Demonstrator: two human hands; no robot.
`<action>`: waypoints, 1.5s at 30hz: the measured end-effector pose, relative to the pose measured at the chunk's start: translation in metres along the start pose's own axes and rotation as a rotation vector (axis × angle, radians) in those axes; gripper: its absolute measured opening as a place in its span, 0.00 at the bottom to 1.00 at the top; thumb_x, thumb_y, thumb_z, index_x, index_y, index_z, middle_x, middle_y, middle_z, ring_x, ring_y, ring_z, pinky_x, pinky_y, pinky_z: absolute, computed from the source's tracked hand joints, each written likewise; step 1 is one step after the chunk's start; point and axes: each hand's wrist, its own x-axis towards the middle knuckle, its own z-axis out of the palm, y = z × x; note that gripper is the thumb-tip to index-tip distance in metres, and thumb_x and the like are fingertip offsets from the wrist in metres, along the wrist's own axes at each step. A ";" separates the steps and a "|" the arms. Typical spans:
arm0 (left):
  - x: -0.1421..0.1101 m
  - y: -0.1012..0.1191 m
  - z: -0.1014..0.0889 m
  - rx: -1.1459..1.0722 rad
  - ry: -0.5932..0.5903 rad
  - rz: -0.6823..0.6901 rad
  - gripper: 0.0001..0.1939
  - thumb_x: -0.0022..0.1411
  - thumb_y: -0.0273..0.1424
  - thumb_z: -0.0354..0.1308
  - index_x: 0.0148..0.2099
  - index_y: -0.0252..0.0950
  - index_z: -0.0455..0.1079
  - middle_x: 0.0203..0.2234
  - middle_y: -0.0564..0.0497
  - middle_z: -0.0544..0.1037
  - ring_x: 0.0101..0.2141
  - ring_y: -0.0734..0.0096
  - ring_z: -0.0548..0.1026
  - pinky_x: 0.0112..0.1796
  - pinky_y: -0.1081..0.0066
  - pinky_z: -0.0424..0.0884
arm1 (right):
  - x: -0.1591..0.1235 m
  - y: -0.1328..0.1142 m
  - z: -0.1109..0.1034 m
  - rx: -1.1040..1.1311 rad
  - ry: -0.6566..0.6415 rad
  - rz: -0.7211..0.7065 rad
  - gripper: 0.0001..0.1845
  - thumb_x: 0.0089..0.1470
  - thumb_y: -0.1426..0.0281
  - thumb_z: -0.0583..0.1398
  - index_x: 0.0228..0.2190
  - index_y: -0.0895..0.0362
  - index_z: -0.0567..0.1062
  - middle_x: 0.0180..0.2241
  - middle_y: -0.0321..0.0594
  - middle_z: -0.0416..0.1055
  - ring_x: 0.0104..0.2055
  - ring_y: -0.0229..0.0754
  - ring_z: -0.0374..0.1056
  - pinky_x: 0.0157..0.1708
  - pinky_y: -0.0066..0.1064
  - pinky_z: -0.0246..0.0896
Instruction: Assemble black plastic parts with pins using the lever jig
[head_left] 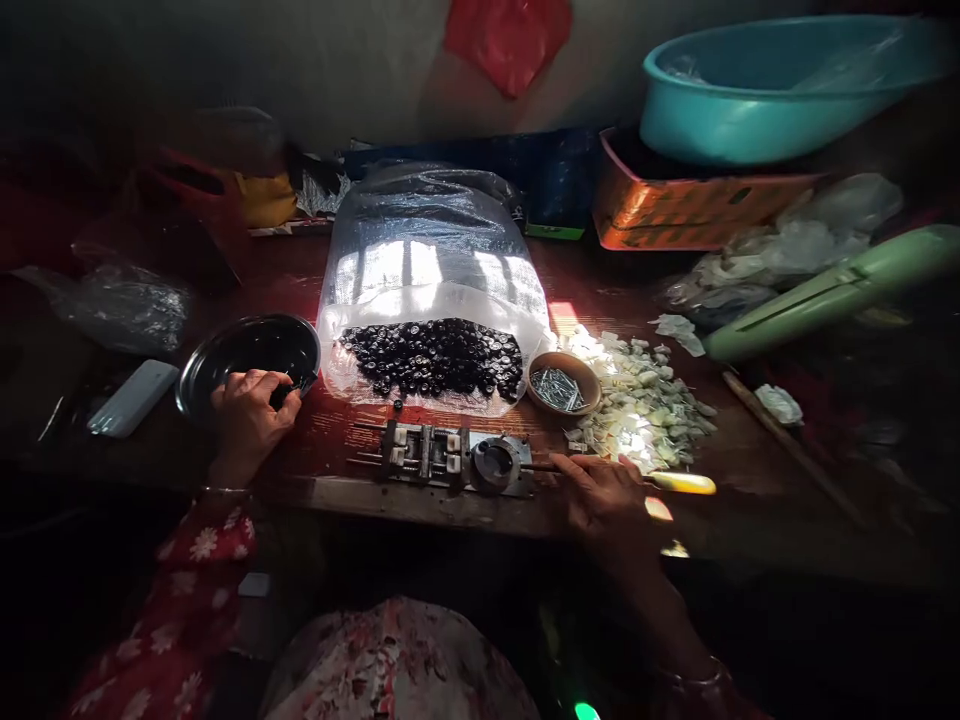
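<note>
My left hand (pixel 259 415) is at the near right rim of a shiny metal bowl (pixel 191 385). Its fingers are pinched around a small dark part (pixel 304 383), whose shape is hard to make out. My right hand (pixel 607 500) is closed over a thin lever (pixel 544 467) with a yellow end (pixel 684 483). That lever runs to the round part of a metal jig (pixel 495 463) at the table's front edge. White pieces (pixel 401 450) sit in the jig's left half. Black round parts (pixel 435 355) lie heaped in the mouth of a clear plastic bag (pixel 442 230).
A brown bowl of nails (pixel 564 383) stands beside a pile of small white clips (pixel 645 400). At the left lies a pale phone-like slab (pixel 133 398). Behind are an orange basket (pixel 697 210) and a turquoise basin (pixel 735 120). A green tube-like object (pixel 832 295) slants at right.
</note>
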 end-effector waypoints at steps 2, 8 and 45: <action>-0.002 -0.011 -0.002 0.044 -0.019 -0.053 0.13 0.65 0.43 0.62 0.43 0.40 0.79 0.45 0.43 0.82 0.48 0.46 0.73 0.49 0.52 0.66 | 0.007 -0.007 0.003 0.067 0.005 0.029 0.17 0.69 0.67 0.55 0.52 0.55 0.80 0.45 0.49 0.79 0.48 0.54 0.71 0.57 0.52 0.60; -0.008 0.028 0.004 -0.041 0.092 -0.007 0.13 0.69 0.43 0.59 0.42 0.39 0.79 0.43 0.43 0.80 0.46 0.49 0.73 0.48 0.53 0.66 | 0.033 -0.024 0.004 0.217 0.008 0.137 0.14 0.70 0.63 0.56 0.44 0.54 0.82 0.42 0.48 0.79 0.46 0.53 0.72 0.48 0.45 0.68; -0.046 0.110 0.029 -0.701 -0.340 0.266 0.08 0.67 0.27 0.58 0.46 0.39 0.77 0.40 0.50 0.81 0.38 0.67 0.80 0.41 0.67 0.75 | 0.100 -0.112 0.013 0.546 -0.217 0.043 0.06 0.69 0.70 0.58 0.41 0.54 0.76 0.40 0.43 0.76 0.43 0.47 0.69 0.44 0.36 0.62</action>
